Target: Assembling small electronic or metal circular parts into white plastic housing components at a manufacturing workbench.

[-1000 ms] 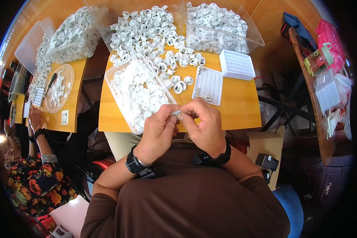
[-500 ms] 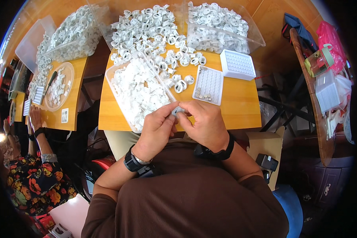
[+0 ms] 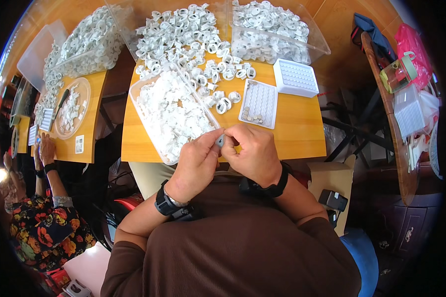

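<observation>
Over the near edge of the yellow table (image 3: 297, 131), my left hand (image 3: 195, 163) and my right hand (image 3: 252, 153) meet and pinch one small grey-white plastic part (image 3: 220, 142) between their fingertips. Just left of them stands a clear tray (image 3: 142, 123) full of small white pieces. A white grid tray (image 3: 258, 103) with a few parts in its near row lies right above my right hand. Loose white ring-shaped parts (image 3: 218, 81) are scattered beyond it.
A second white grid tray (image 3: 296, 77) lies at the right. Clear bins of white rings (image 3: 275, 27) stand at the back. On the left, another person's hands (image 3: 43, 151) rest at a neighbouring table with a round plate (image 3: 84, 89). A side table (image 3: 406, 148) with bottles stands at the right.
Both hands stay together at the table edge with the small part. The fingers have shifted slightly around it; nothing else has moved.
</observation>
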Motion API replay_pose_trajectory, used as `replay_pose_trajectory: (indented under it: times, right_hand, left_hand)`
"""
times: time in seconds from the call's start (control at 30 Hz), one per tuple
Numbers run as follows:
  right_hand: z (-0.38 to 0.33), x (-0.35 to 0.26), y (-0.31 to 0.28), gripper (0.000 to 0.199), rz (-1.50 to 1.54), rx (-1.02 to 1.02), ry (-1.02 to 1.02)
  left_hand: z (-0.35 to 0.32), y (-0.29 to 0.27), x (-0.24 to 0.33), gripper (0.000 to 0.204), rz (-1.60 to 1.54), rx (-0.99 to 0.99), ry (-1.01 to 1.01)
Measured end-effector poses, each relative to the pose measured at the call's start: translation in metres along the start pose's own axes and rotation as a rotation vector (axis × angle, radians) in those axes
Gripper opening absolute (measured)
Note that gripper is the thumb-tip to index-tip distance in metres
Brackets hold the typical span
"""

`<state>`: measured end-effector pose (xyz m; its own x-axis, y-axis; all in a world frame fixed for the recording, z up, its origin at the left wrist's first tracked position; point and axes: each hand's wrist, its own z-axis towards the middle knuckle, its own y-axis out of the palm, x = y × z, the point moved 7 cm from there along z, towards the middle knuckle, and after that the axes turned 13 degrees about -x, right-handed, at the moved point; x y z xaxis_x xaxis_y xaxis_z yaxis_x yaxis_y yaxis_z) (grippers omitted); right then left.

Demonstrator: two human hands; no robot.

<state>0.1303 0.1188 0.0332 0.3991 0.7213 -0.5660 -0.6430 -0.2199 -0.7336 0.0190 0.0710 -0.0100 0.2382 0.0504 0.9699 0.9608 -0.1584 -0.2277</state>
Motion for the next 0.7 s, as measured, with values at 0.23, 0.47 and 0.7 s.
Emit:
replay_pose_trajectory:
  times: [0.23,0.47,0.7]
  right_hand:
    - [0.005,0.010,-0.003,0.007,0.214,-0.050,0.020]
    - [0.002,0.007,-0.002,0.013,0.356,-0.193,0.106]
    - [0.046,0.038,-0.064,0.016,0.220,-0.125,0.144]
  left_hand:
    - [0.003,-0.004,-0.007,0.031,-0.219,0.033,-0.074]
    - [-0.001,-0.004,-0.005,0.028,-0.298,-0.040,-0.076]
    - [-0.005,-0.011,-0.002,0.048,-0.394,-0.020,0.002]
